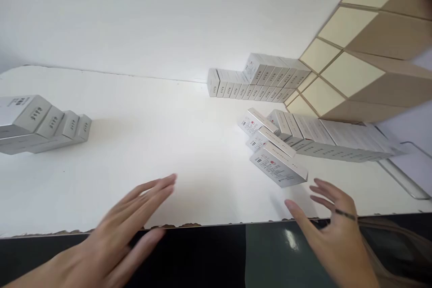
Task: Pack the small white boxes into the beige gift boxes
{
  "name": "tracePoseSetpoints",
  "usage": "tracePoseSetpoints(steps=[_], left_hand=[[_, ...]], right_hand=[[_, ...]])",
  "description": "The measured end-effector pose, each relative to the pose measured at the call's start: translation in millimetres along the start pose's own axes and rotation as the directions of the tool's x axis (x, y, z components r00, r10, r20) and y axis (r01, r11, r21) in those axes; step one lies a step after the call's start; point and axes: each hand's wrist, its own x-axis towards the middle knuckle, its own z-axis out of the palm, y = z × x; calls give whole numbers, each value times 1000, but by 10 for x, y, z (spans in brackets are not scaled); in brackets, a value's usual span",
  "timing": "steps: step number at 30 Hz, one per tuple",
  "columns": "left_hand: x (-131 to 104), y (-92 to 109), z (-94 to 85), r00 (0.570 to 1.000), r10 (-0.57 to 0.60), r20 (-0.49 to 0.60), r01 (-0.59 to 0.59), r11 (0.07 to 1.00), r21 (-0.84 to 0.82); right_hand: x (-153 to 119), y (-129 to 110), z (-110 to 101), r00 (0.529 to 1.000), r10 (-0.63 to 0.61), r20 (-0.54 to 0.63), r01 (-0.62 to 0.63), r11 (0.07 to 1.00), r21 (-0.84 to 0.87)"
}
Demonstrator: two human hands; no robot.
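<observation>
My left hand (124,229) hovers over the front edge of the white table, fingers stretched out and thumb apart, holding nothing. At the right, my right hand (332,229) has its thumb and fingers spread with nothing between them; a dark ring is on one finger. Just beyond it stands a white printed carton (278,168), the closest thing to that hand but apart from it. Two similar cartons, a middle one (257,140) and a farther one (249,122), lean behind it. They rest close against a long row of white cartons (337,144).
Stacked white cartons (259,78) line the back wall. Another carton stack (37,121) sits at the far left. Tan boxes (351,76) are piled at the right. A metal wire frame (405,184) lies beside them. The white table (151,135) has a chipped front edge.
</observation>
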Motion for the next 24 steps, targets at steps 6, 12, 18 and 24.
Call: tracePoseSetpoints(steps=[6, 12, 18, 24], left_hand=[[1638, 593, 484, 960, 241, 142, -253, 965, 71], [2748, 983, 849, 919, 304, 250, -266, 948, -172], [2907, 1090, 1009, 844, 414, 342, -329, 902, -280], [2928, 887, 852, 936, 320, 146, -270, 920, -284]], right_hand=[[425, 49, 260, 961, 42, 272, -101, 974, 205], [440, -215, 337, 959, 134, 251, -189, 959, 210], [530, -478, 477, 972, 84, 217, -93, 995, 31], [641, -744, 689, 988, 104, 110, -80, 977, -199]])
